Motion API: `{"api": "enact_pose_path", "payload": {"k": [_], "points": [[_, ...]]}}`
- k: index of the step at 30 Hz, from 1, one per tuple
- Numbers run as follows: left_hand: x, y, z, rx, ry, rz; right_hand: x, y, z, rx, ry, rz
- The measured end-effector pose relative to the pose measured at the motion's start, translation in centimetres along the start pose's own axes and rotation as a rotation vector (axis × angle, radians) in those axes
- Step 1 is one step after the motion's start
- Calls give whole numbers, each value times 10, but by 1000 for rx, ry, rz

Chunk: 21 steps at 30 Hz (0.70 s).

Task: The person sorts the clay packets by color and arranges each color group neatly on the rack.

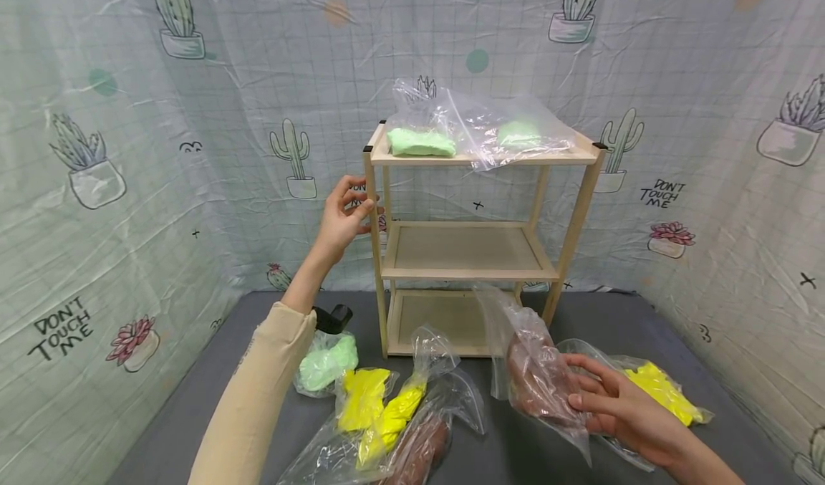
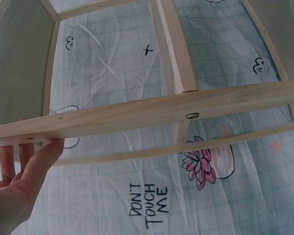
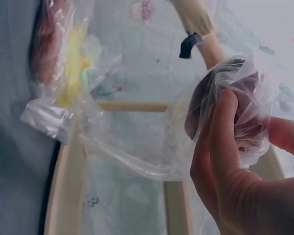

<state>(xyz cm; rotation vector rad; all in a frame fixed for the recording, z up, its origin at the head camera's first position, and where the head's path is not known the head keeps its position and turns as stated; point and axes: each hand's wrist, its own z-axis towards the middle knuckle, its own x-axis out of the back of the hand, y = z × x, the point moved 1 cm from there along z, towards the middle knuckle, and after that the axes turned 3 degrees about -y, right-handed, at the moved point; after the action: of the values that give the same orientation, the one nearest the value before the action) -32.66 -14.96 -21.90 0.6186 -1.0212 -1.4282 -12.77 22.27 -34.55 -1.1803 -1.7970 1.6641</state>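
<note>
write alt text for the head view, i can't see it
The right hand holds a clear bag of something brown while the left hand grips a wooden shelf. Green-filled bags lie on its top; other bags lie on the grey surface below.

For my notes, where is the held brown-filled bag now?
In the head view, the brown-filled bag is right of centre, in the right hand, before the wooden rack.

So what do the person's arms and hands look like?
The left arm wears a pale beige sleeve, a bit wrinkled, with tiny faint marks along it. A small black piece sticks out near its end. The left hand and right hand are bare, with no gloves. No sleeve shows on the right arm.
</note>
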Motion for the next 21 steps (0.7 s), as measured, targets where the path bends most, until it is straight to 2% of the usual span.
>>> {"api": "enact_pose_path", "payload": {"k": [4,9,15,21], "points": [[0,0,0,-6,-1,-11,-5,-2,-1,1,5,-62],[0,-1,0,-15,-7,-16,-13,-4,3,60,-35,-41],[1,0,-1,-29,-12,-24,-18,-12,11,90,23,-100],[0,0,-1,-17,-3,-13,-16,-18,22,138,-7,-58]]}}
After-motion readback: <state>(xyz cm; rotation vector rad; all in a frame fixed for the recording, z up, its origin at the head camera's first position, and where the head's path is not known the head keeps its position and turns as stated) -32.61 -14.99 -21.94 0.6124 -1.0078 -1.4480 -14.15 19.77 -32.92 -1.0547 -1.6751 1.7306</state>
